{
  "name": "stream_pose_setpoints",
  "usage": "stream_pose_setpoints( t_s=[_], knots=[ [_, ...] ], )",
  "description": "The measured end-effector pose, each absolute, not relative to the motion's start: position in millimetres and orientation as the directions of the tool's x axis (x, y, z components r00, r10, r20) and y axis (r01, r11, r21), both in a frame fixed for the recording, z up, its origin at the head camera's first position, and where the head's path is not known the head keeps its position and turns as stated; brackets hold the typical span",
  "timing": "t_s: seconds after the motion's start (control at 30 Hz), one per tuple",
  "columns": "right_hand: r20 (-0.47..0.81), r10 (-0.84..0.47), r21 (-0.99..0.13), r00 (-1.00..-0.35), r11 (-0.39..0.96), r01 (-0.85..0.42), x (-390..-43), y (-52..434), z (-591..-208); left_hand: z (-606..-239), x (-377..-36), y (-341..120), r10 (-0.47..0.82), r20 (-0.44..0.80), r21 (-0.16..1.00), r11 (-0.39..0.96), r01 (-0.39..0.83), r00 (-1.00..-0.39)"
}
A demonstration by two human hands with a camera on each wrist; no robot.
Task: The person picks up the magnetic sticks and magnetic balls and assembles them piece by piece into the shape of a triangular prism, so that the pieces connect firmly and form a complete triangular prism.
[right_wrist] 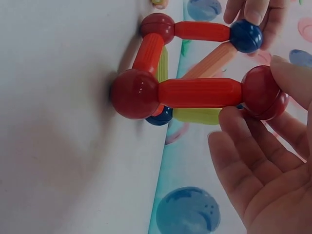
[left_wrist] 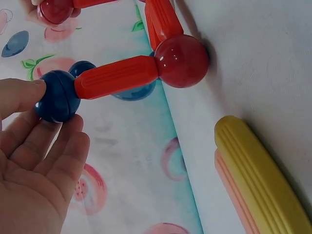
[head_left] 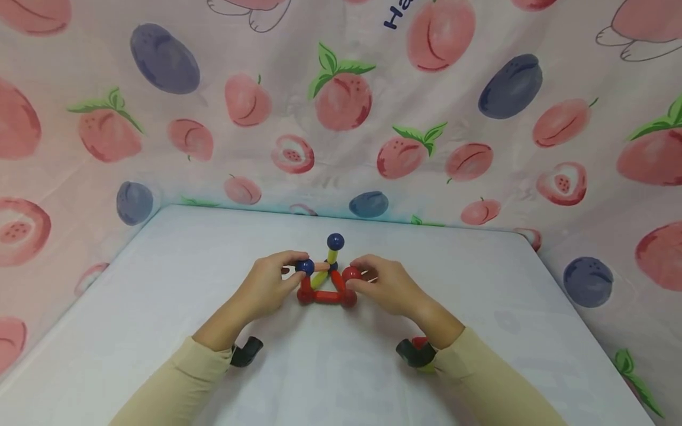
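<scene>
A small frame of magnetic rods and balls (head_left: 326,283) stands on the white table (head_left: 160,307). Red rods (head_left: 327,297) join red balls at its base, and a yellow-green rod carries a blue ball (head_left: 335,241) on top. My left hand (head_left: 292,272) pinches a blue ball (left_wrist: 57,96) at the upper end of a red rod (left_wrist: 117,76), between thumb and fingers (left_wrist: 73,131). My right hand (head_left: 364,277) pinches a red ball (right_wrist: 265,92) on top of another red rod (right_wrist: 200,92). A pink rod (right_wrist: 212,61) slants from the blue ball (right_wrist: 245,35).
A yellow rod (left_wrist: 258,175) and a pink rod (left_wrist: 234,190) lie side by side on the table near my left wrist. A fruit-print cloth (head_left: 341,100) hangs behind and at both sides. Black wrist mounts (head_left: 246,350) sit under both sleeves.
</scene>
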State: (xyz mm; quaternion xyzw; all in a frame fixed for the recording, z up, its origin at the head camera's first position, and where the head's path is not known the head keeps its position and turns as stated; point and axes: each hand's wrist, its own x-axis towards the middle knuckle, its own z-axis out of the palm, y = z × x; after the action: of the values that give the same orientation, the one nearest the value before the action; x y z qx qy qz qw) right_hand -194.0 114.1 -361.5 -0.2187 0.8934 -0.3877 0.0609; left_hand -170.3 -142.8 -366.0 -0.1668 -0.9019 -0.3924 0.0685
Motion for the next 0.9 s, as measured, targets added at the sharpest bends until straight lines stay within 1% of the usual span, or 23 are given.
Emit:
stream_pose_setpoints(
  t_s=[0.2, 0.47, 0.9],
  knots=[
    [0.073, -0.411, -0.723, -0.909, 0.606, -0.332, -200.5, 112.1, -363.4, -365.1, -171.7, -145.6, 0.240, 0.271, 0.685, 0.632, 0.361, -0.932],
    [0.069, -0.410, -0.727, -0.909, 0.603, -0.327, -201.9, 111.5, -364.6, -364.6, -172.6, -146.8, 0.219, 0.241, 0.705, 0.631, 0.325, -0.946],
    [0.073, -0.393, -0.725, -0.916, 0.610, -0.320, -198.4, 109.8, -367.4, -368.7, -173.9, -148.1, 0.233, 0.256, 0.707, 0.617, 0.347, -0.938]
  ],
)
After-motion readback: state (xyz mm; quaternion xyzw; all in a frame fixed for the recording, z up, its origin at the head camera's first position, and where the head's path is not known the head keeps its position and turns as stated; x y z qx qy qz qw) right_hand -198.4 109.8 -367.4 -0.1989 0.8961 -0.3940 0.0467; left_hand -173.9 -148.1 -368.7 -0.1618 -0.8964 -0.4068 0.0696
